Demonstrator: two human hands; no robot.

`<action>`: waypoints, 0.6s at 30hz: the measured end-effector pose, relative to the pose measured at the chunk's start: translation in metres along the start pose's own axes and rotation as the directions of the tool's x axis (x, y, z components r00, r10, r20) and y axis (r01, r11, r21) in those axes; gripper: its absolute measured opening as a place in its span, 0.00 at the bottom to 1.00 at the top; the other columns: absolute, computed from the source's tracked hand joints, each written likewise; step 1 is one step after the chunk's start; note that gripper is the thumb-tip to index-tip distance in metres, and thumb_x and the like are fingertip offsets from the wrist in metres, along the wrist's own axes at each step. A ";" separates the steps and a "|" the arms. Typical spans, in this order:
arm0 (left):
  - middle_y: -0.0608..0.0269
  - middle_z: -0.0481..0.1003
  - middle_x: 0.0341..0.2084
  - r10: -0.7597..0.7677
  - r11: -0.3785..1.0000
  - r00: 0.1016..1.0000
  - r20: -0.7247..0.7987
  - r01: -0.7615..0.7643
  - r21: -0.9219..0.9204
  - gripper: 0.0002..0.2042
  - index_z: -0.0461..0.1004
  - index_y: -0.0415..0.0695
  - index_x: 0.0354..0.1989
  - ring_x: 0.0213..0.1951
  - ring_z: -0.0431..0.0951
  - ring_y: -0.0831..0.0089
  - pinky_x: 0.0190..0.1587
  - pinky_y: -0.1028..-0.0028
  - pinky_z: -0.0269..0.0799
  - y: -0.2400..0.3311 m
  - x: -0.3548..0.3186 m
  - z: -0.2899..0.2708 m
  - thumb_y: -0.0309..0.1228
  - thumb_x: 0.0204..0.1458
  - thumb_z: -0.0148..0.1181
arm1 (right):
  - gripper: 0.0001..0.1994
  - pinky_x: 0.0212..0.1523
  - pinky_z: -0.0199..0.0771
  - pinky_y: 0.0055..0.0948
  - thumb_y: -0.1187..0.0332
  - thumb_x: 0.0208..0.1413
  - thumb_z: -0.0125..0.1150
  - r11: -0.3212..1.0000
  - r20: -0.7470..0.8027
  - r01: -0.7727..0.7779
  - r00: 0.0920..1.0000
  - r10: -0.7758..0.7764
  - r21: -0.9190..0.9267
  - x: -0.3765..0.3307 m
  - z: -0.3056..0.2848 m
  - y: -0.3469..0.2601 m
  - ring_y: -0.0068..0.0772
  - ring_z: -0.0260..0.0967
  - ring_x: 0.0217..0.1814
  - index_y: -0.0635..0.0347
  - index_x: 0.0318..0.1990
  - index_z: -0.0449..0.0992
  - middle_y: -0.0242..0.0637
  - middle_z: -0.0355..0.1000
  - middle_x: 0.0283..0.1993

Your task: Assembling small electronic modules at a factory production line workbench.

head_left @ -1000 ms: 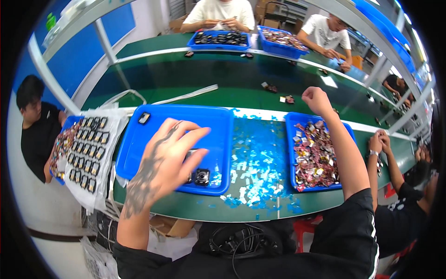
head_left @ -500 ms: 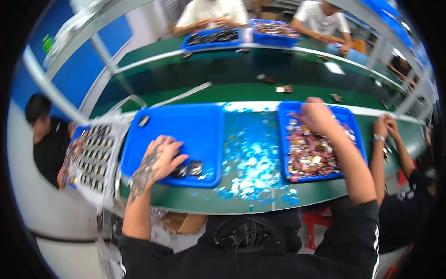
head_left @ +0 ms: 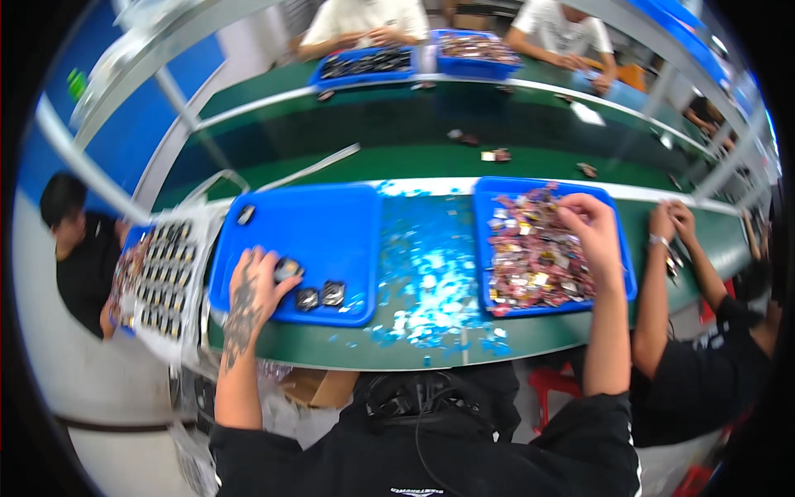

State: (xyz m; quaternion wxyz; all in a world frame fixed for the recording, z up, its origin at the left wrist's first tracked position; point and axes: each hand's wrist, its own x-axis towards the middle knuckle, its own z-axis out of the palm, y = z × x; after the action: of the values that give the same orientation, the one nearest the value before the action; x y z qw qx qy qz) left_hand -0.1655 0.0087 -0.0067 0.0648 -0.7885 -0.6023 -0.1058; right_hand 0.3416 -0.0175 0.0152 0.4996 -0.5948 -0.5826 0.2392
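My left hand (head_left: pixel 252 286) rests on the near part of a wide blue tray (head_left: pixel 331 224) and pinches a small dark square part (head_left: pixel 287 268) between thumb and fingers. Two more dark parts (head_left: pixel 320 296) lie on the tray just right of it. My right hand (head_left: pixel 590 225) reaches down into a second blue tray (head_left: pixel 617 248) heaped with small red, silver and dark pieces (head_left: pixel 534 261), fingers curled among them; whether it holds one is hidden. Blue film scraps (head_left: pixel 431 273) litter the green table between the trays.
A white rack of dark parts (head_left: pixel 166 277) lies at my left, beside a seated person in black (head_left: pixel 79 257). Another person's hands (head_left: pixel 675 224) work at my right. Across the green bench (head_left: pixel 397 124) sit two people with blue trays (head_left: pixel 364 65). Loose parts (head_left: pixel 497 154) lie mid-bench.
My left hand drew back toward the tray's near edge and closed its spread fingers on a dark part. My right hand came down from above the bench into the heaped tray.
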 end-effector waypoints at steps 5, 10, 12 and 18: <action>0.50 0.72 0.26 0.056 0.964 0.980 -0.193 -0.103 -0.246 0.05 0.72 0.37 0.27 0.33 0.72 0.49 0.38 0.60 0.67 0.020 0.015 -0.003 0.23 0.45 0.62 | 0.06 0.38 0.70 0.19 0.75 0.51 0.64 0.940 -0.140 -0.147 0.970 0.197 0.308 -0.029 -0.024 0.002 0.16 0.69 0.33 0.64 0.36 0.78 0.29 0.75 0.31; 0.70 0.66 0.24 -0.090 0.111 0.979 0.185 0.195 -0.975 0.06 0.68 0.42 0.43 0.24 0.66 0.83 0.26 0.83 0.66 0.075 0.031 0.019 0.25 0.58 0.54 | 0.07 0.36 0.73 0.27 0.66 0.50 0.64 0.991 -0.289 -0.030 0.955 0.068 0.132 -0.056 -0.002 -0.004 0.24 0.72 0.33 0.60 0.33 0.79 0.32 0.74 0.30; 0.65 0.70 0.29 0.051 -0.187 0.934 0.354 0.357 -0.915 0.08 0.70 0.43 0.41 0.28 0.70 0.76 0.30 0.77 0.70 0.118 0.023 0.004 0.24 0.53 0.58 | 0.08 0.39 0.72 0.27 0.66 0.51 0.64 0.985 -0.260 0.118 0.962 -0.082 0.128 -0.062 0.021 -0.012 0.24 0.72 0.39 0.59 0.34 0.78 0.34 0.74 0.31; 0.63 0.71 0.33 0.300 -0.155 0.870 0.390 0.448 -0.880 0.12 0.67 0.40 0.50 0.33 0.71 0.76 0.36 0.75 0.71 0.206 0.066 0.001 0.25 0.59 0.53 | 0.05 0.29 0.68 0.21 0.70 0.54 0.62 0.958 -0.159 -0.027 0.985 0.074 0.284 -0.072 0.069 -0.042 0.17 0.67 0.27 0.60 0.36 0.77 0.29 0.73 0.28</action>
State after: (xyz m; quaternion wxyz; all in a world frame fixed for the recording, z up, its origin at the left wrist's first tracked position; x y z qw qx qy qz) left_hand 0.0497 0.0155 0.0137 -0.7136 -0.5123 -0.3466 -0.3289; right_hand 0.2482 -0.0705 0.0035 0.6199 -0.5505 -0.4832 0.2813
